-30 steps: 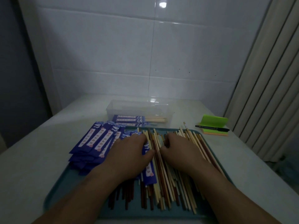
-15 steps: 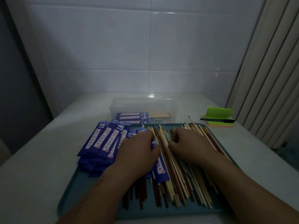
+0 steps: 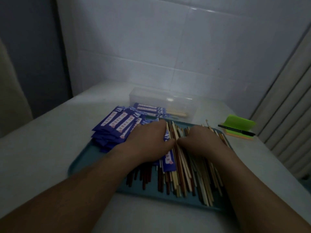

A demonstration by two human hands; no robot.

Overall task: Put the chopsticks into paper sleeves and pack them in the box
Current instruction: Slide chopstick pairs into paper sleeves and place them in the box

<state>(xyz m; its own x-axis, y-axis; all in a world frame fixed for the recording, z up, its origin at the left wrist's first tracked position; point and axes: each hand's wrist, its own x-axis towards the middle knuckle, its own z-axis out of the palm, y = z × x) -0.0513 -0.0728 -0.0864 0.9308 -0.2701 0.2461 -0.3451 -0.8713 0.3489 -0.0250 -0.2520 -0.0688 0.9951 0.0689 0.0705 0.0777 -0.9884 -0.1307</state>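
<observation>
A teal tray [image 3: 84, 158] holds a loose pile of light and dark chopsticks [image 3: 185, 179] and a stack of blue paper sleeves [image 3: 116, 125] at its left. My left hand [image 3: 148, 142] lies palm down over one blue sleeve [image 3: 168, 160], thumb against it. My right hand [image 3: 202, 142] sits on the pile with fingers curled, its thumb meeting a light chopstick beside the left thumb. Behind the tray stands a clear plastic box [image 3: 161, 98] with sleeved chopsticks [image 3: 151, 109] lying in it. My fingertips are hidden.
A green and orange sticky-note pad [image 3: 239, 126] with a black pen [image 3: 235, 130] across it lies right of the tray. The white table meets a tiled wall behind, and a ribbed panel rises at the right.
The view has tilted and swung, so the tray now sits further right. My two hands have drawn closer until the thumbs nearly touch over the chopsticks.
</observation>
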